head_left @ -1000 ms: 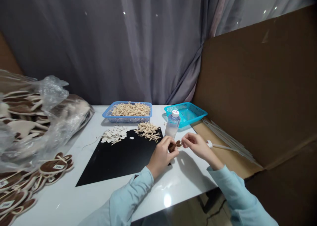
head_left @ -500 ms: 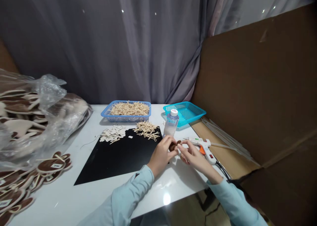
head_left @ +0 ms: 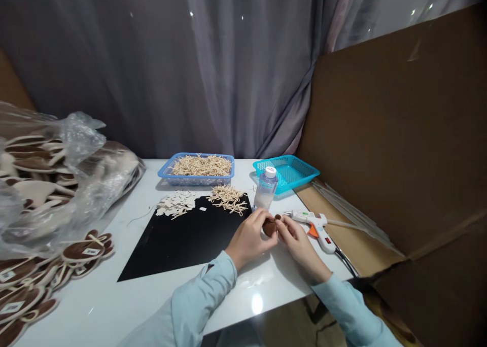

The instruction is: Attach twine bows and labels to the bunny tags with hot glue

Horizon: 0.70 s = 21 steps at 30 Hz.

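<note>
Between my two hands is a small brown plush-fabric piece [head_left: 270,228], with a rounded body and a little bump at its top. My left hand [head_left: 251,238] pinches it from the left side, its fingers closed. From the right, my right hand [head_left: 299,245] grips its edge between thumb and fingertips, covering part of it. A white glue gun [head_left: 314,224] with an orange trigger lies just beyond my right hand. Right behind my left hand stands a clear bottle [head_left: 265,191] with a white cap. Whether anything small is also pinched in my right fingertips is hidden.
A black mat [head_left: 178,245] carries white paper tags [head_left: 177,204] and cream cord loops [head_left: 228,199]. Behind are a blue basket [head_left: 163,174] of loops and a turquoise basket [head_left: 294,170]. Brown animal-shaped pieces [head_left: 81,251] and a plastic bag [head_left: 81,184] sit left; cardboard [head_left: 380,134] walls the right.
The brown piece has turned so more of its rounded face shows between my hands. My right hand has come in slightly closer to it. The whole view has shifted a little.
</note>
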### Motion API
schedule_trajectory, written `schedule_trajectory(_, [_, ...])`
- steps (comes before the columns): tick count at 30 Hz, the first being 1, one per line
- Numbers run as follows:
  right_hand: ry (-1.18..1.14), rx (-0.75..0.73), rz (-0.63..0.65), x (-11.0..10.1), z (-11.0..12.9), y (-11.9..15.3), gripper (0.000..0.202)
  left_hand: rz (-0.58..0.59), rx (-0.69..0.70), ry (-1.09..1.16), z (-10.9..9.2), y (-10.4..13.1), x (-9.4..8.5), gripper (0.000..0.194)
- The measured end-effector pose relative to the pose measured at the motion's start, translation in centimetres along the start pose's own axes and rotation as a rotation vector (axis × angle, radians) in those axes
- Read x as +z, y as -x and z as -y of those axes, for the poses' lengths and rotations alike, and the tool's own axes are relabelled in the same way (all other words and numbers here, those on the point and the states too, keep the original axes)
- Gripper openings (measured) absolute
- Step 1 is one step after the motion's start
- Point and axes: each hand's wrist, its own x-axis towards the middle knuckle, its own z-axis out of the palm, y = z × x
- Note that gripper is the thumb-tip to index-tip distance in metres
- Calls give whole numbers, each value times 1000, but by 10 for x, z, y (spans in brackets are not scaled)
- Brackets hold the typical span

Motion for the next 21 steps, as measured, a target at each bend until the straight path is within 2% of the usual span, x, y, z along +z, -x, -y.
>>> schedule_trajectory(13, [28, -28, -24, -1, 8, 2, 34, -131, -151, 168, 0, -5, 2, 15])
schedule_trajectory(21, [88, -32, -18, 0, 11, 3, 32, -125, -269, 236, 2, -9, 3, 11])
